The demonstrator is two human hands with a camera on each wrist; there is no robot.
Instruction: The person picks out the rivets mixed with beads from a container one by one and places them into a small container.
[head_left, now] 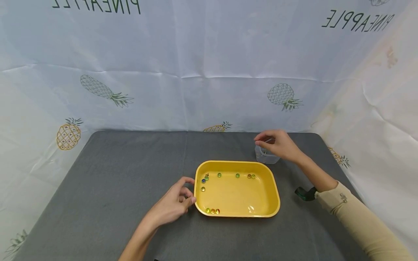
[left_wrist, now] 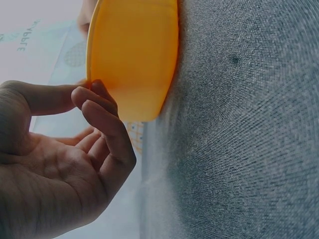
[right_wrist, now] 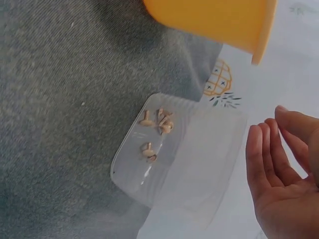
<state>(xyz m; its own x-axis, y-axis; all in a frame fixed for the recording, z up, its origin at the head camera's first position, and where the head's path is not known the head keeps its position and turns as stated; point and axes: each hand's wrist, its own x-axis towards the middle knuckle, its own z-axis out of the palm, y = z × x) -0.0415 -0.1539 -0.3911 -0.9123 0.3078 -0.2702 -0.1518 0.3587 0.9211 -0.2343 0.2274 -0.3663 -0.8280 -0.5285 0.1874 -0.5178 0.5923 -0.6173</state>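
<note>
A yellow tray [head_left: 241,206] holds several small glass marbles [head_left: 237,175], green, amber and blue, near its walls. A tiny brownish piece lies by the blue marble. My left hand [head_left: 172,203] holds the tray's left rim with bent fingers and thumb. In the left wrist view, its fingertips [left_wrist: 94,84] meet the rim. Above a clear plastic container [right_wrist: 204,164] is my right hand [head_left: 281,145], fingers bent and thumb close to them, with nothing visible between the tips. Several gold-coloured pins [right_wrist: 166,122] with flat heads and short stems lie in that container.
A dark grey cloth [head_left: 130,174] covers the table. White curtains [head_left: 196,54] with pineapple prints hang behind it and at both sides. A dark green-black object [head_left: 305,194] sits by the right sleeve. The container stands just beyond the tray's far right corner.
</note>
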